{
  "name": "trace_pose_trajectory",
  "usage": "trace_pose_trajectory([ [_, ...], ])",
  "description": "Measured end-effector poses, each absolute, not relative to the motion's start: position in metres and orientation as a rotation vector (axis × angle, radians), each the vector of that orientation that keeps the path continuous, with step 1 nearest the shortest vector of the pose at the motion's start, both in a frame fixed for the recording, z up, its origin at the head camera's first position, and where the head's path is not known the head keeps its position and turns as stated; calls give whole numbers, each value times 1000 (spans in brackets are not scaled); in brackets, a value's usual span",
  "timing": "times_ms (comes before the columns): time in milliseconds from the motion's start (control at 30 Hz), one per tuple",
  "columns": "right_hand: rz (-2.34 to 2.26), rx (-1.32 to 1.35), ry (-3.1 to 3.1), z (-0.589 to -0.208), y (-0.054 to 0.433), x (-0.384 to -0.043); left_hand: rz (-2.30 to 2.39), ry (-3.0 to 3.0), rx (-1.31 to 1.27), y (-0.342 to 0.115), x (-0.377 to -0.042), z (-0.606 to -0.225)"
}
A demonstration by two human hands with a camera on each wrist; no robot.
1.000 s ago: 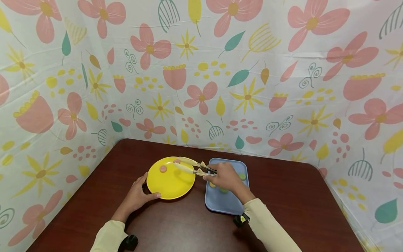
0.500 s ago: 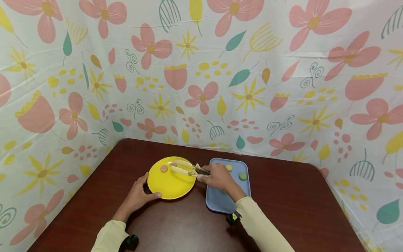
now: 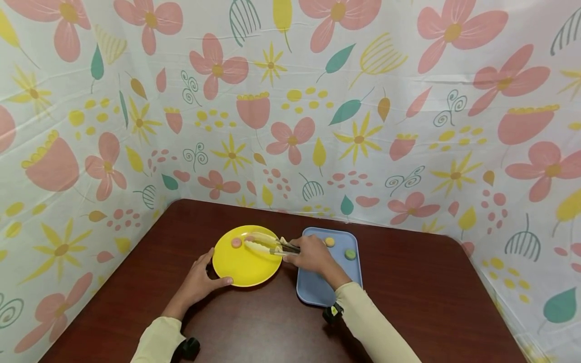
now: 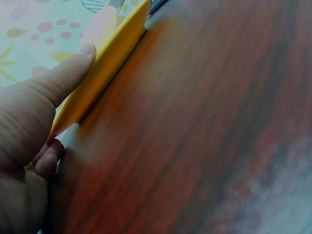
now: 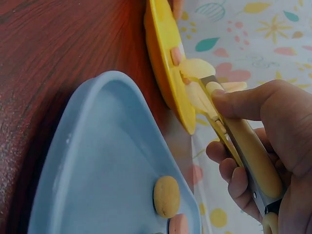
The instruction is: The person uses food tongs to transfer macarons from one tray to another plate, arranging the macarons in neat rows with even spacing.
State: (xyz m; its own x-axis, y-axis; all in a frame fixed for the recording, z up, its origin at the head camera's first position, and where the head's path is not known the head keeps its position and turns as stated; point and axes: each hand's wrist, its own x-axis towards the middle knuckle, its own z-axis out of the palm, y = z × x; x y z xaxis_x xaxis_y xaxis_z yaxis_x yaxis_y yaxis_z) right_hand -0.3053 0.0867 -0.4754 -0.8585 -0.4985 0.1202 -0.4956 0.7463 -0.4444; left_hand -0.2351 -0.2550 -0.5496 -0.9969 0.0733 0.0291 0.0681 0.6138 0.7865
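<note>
My left hand [image 3: 198, 280] holds the yellow plate [image 3: 247, 269] by its left rim. In the left wrist view the thumb [image 4: 73, 66] lies on the rim and the fingertips curl below its edge. My right hand [image 3: 313, 254] grips a pair of tongs [image 3: 258, 247] by the handles. The pale tips of the tongs are over the plate, slightly apart. A round pink piece [image 3: 248, 238] is at these tips; I cannot tell whether they pinch it. Another round pink piece [image 3: 236, 243] lies on the plate, just left of the tips.
A blue tray [image 3: 313, 292] is right of the plate, partly under my right forearm. On it lie a round yellow piece [image 3: 330, 242], a round green piece [image 3: 350, 254] and a pink piece [image 5: 179, 224]. A floral cloth [image 3: 290, 186] hangs behind the brown table [image 3: 245, 327].
My right hand has moved a little left with the tongs, their tips going farther over the plate. The yellow piece on the tray has come into fuller view. My left hand stays at the rim.
</note>
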Motion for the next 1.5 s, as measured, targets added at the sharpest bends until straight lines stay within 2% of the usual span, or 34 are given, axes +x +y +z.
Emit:
trace_pose_trajectory([
  [633, -740, -794, 2958, -468, 97, -299, 1364, 2853, 161, -252, -235, -548],
  [1133, -748, -845, 3163, -435, 162, -258, 1376, 2818, 139, -252, -234, -548],
  [1500, -709, -707, 3250, -428, 216, -221, 1376, 2822, 137, -255, -234, -551],
])
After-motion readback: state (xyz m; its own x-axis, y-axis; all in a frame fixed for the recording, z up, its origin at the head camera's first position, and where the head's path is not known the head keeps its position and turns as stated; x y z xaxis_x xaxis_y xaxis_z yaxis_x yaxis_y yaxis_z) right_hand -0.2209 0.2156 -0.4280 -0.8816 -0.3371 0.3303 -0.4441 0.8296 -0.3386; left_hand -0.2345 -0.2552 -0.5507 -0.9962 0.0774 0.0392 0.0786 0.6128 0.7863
